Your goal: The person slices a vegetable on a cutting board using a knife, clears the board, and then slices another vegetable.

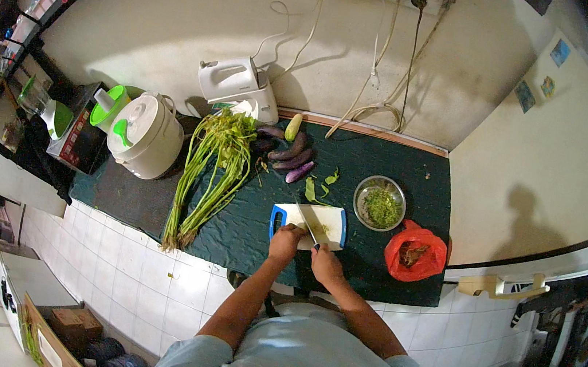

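Observation:
My right hand [327,263] grips the dark handle of a kitchen knife [306,221]. The blade slants up and left across a white cutting board [334,222] with blue ends. At the board's near left part rests my left hand [285,242], fingers curled close to the blade; whether they hold something is hidden. Small green bits lie on the board to the right of the knife. Right of the board stands a steel bowl [356,202] of chopped greens [381,206]. Beyond the board are pieces of green leaf [311,190].
Long-stemmed leafy greens [212,173] with roots lie left of the board. Several purple eggplants [292,156] and a pale green cucumber-like vegetable [293,127] sit farther back. A red plastic bag [396,267] stands at the right, a rice cooker [148,138] and a hand mixer [232,79] at the left.

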### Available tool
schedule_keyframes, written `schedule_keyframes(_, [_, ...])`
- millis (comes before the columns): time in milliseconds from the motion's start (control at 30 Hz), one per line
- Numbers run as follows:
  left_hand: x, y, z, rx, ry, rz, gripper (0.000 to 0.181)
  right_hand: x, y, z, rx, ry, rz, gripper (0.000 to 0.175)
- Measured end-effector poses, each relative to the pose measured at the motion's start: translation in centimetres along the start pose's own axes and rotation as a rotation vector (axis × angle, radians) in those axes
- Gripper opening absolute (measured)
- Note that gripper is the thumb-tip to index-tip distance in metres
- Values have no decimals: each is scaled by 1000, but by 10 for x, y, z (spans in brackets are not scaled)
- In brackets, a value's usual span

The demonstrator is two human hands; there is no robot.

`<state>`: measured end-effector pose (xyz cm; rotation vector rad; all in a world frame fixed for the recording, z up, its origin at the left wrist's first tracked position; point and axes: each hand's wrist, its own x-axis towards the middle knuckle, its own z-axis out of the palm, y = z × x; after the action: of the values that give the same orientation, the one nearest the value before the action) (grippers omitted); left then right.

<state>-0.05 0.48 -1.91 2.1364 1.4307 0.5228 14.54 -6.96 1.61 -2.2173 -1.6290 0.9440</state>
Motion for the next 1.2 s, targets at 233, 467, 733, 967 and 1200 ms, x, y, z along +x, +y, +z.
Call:
schedule_keyframes(233, [0,-4,-2,-78,11,-49,18,9,-12,-3,-28,-11,-54,42])
schedule_keyframes(467, [-7,2,3,87,7,98,22,12,-7,-2,3,40,-41,39])
schedule_keyframes(733, [-22,2,-3,147,60,165,30,0,-7,2,-12,57,-2,39])
schedule_keyframes(967, [-23,-18,3,49,51,81,33,2,-16,5,-32,14,-79,40])
schedule_keyframes(1200, [-21,-11,0,-15,43,20,34,9,-14,-2,-128,38,-110,38])
